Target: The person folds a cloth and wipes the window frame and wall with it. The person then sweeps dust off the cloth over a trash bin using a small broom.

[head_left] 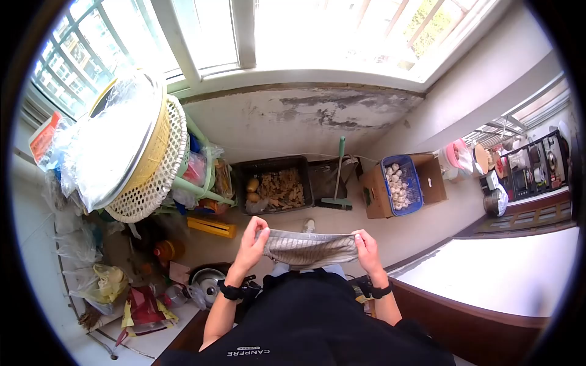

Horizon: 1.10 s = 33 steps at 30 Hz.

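Pinching one striped cloth point(312, 249) at two ends are the left hand point(249, 247) and right hand point(368, 252).

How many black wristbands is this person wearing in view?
2: the left wristband, on the wrist of the left hand, and the right wristband, on that of the right hand. Both hands hold the grey striped cloth.

This looked like a home's enclosed storage balcony, judging by the windows point(207, 30) along the top, the black crate point(311, 186) with potatoes point(252, 186) near the centre, the blue basket point(419, 192) of garlic-like bulbs point(398, 186) to its right, and the woven basket point(175, 146) on a green rack point(209, 175) at left.
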Tool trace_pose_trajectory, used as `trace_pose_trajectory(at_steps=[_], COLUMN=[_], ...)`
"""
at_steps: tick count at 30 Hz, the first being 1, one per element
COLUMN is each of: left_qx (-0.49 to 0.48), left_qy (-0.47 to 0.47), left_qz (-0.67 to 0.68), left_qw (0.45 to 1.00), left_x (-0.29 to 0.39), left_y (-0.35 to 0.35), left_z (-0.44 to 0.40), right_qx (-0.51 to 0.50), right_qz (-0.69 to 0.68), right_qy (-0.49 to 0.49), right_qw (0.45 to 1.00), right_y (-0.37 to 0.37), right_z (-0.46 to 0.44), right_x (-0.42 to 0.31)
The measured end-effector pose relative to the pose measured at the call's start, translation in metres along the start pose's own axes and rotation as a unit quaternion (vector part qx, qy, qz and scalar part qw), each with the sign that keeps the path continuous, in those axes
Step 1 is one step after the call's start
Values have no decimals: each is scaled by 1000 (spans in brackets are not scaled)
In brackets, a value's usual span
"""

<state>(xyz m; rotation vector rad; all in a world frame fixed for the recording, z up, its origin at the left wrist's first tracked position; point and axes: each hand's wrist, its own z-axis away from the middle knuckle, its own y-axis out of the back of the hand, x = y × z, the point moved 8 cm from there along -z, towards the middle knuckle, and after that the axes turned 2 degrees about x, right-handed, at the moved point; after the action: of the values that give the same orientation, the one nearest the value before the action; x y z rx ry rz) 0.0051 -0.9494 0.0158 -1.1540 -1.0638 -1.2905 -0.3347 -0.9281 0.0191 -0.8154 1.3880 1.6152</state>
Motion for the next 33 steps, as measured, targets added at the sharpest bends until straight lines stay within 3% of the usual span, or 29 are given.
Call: trace_pose_trajectory(at_steps=[1, 3, 5, 6, 7, 8, 11, 12, 13, 15, 16, 17, 19, 20, 21, 23, 24, 27, 28, 30, 33], left_qx=[4, 14, -73, -120, -167, -234, -291, -243, -197, -74, -38, 2, 8, -70, -91, -61, -47, 42, 62, 36, 8], left_qy=[48, 31, -54, -30, -10, 40, 181, 198, 219, 260, 281, 294, 255, 256, 278, 297, 300, 223, 207, 235, 284], left_qz=[96, 204, 287, 312, 336, 247, -13, -9, -4, 188, 321, 448, 522, 452, 442, 191, 150, 379, 394, 336, 186], left_qw=[994, 978, 954, 942, 927, 939, 939, 950, 955, 944, 904, 845, 814, 852, 848, 933, 941, 897, 893, 911, 941], left_x=[6, 59, 97, 108, 120, 71, -36, -40, -44, -53, -32, -7, 18, -11, -27, -65, -46, -6, 14, 10, -18], left_y=[3, 4, 2, -17, -37, -48, -62, -65, -69, -72, -79, -86, -97, -97, -99, -89, -91, -89, -87, -81, -81], left_z=[-6, -14, -24, -39, -52, -63, -66, -72, -76, -86, -96, -108, -134, -136, -137, -134, -139, -146, -151, -151, -147], right_qx=[-22, -64, -163, -180, -218, -259, -365, -368, -281, -291, -294, -288, -283, -265, -305, -338, -324, -243, -210, -155, -171], right_qz=[-122, -359, -498, -493, -432, -367, -189, -194, -299, -475, -555, -565, -586, -463, -397, -386, -410, -495, -522, -545, -440], right_qy=[-33, -102, 70, 33, -19, -65, -141, -166, -258, -213, -184, -179, -172, -232, -235, -193, -195, -219, -234, -238, -193], right_qw=[992, 926, 849, 850, 875, 891, 901, 894, 874, 802, 757, 752, 740, 813, 833, 837, 830, 804, 793, 789, 860], right_y=[4, 16, 40, 30, 25, 20, -15, -20, -14, 1, 10, 17, 24, 16, 7, 2, 5, 22, 25, 26, 18], right_z=[-3, -8, -26, -34, -38, -39, -80, -93, -97, -107, -119, -131, -153, -163, -175, -193, -203, -221, -229, -245, -264], right_x=[-5, -29, -110, -135, -111, -87, -8, 1, 16, 3, -6, -10, -17, 12, 20, 4, 8, 16, 17, 20, 30])
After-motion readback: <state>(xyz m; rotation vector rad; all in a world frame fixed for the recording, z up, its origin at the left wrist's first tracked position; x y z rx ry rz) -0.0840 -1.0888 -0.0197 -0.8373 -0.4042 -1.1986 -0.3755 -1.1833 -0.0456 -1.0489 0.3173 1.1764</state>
